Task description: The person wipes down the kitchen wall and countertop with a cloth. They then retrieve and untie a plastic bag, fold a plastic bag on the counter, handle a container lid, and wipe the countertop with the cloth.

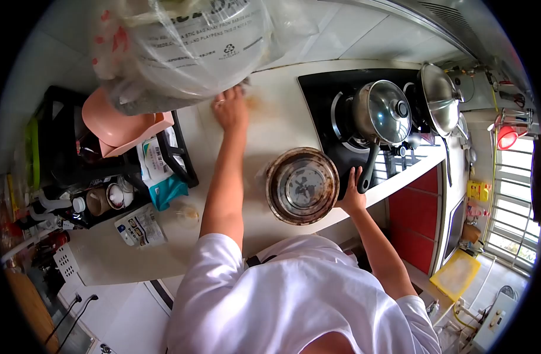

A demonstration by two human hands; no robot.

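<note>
My left hand (230, 110) reaches across the pale countertop, fingers bent and slightly blurred, a ring on one of them. A small dark grey-brown thing (245, 82) shows at its fingertips; its kind is unclear. Beside the hand is a brownish smear (256, 104). My right hand (353, 193) is at the front edge of the black cooktop (317, 97), fingers stretched out. It lies between a round, brown-stained metal pan (303, 186) and the black handle of a lidded steel saucepan (381, 112). Whether it touches either one I cannot tell.
A bulging clear plastic bag (194, 53) hangs in the upper foreground. On the left, a black rack (58, 130) carries pink bins (120, 121) and packets. A white pouch (141, 227) lies nearby. Another lidded pan (440, 100) stands on the cooktop's far right.
</note>
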